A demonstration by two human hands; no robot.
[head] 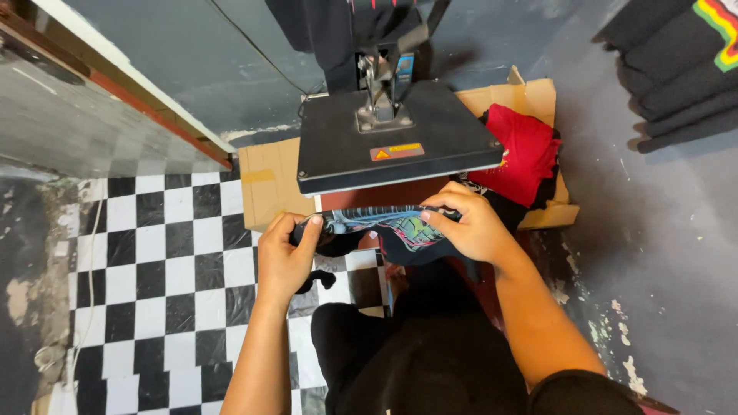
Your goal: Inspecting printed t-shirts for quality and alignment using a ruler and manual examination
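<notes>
Person stands over a heat press (396,138), top platen swung up, dark and flat, at 12 o'clock from the hands. Both hands grip one black printed shirt (384,230), held just under the platen's front edge.

Left hand (286,257) at 9 o'clock of the garment: fingers curled and pinched on the left end of the fabric, thumb on top. Right hand (469,227) at 3 o'clock: fingers bent down and clamped on the right end, knuckles up. Neither hand is free.

Key relation: the shirt's long axis runs left-right, roughly 9 to 3, parallel to the platen's front edge, stretched between the two hands. Graphic print, teal and pink, faces up between them. The right hand sits slightly higher and nearer the press; the left is a touch farther back. The press bed lies at 12 from both sets of fingers, very near. A loose bit of black cloth hangs under the left hand.

Around: flat cardboard (269,184) under the press, a red garment (526,154) at 2 o'clock, stacked dark shirts (676,69) at upper right, checkered floor (154,261) at 8 o'clock.
</notes>
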